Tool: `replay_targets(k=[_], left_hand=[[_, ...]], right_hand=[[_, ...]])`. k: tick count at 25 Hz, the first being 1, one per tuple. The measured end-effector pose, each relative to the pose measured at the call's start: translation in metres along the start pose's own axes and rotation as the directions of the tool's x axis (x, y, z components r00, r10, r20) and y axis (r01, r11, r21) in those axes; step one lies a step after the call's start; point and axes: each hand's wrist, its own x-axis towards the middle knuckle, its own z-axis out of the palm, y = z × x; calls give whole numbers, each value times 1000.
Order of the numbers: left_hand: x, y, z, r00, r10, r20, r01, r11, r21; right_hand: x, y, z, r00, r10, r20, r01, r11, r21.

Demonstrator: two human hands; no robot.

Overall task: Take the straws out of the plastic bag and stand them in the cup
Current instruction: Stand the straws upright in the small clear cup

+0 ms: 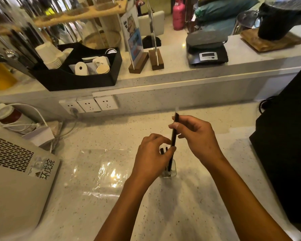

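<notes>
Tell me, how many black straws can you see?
3. One long straw is held by both hands, its lower end in the clear cup. Two more straw tops poke out of the cup beside the left hand. That hand may hide others.

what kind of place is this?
Probably a café or drinks counter: stacked paper cups in a black organiser, a digital scale on the upper ledge, and a menu sign in a wooden stand.
</notes>
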Motion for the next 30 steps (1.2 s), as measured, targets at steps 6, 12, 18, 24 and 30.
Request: replay_targets(k=[6,12,18,24,30], left_hand=[[-9,21,-14,995,32,-94,-50,979,-195],[-28,49,-34,996,-24,-81,-8,928,-374],[-55,32,-58,994,-56,-91,8,891,-455],[-63,9,-93,963,-129,-236,-25,829,-558],[-65,2,-106,971,-127,-204,-15,816,-578]], right_hand=[[13,-32,0,999,-9,-50,14,994,104],[12,-49,2,998,-24,-51,32,986,166],[8,-56,-6,993,46,-111,-12,956,295],[-13,-36,-13,983,181,17,-170,886,432],[-30,-16,-17,954,288,79,-287,810,511]])
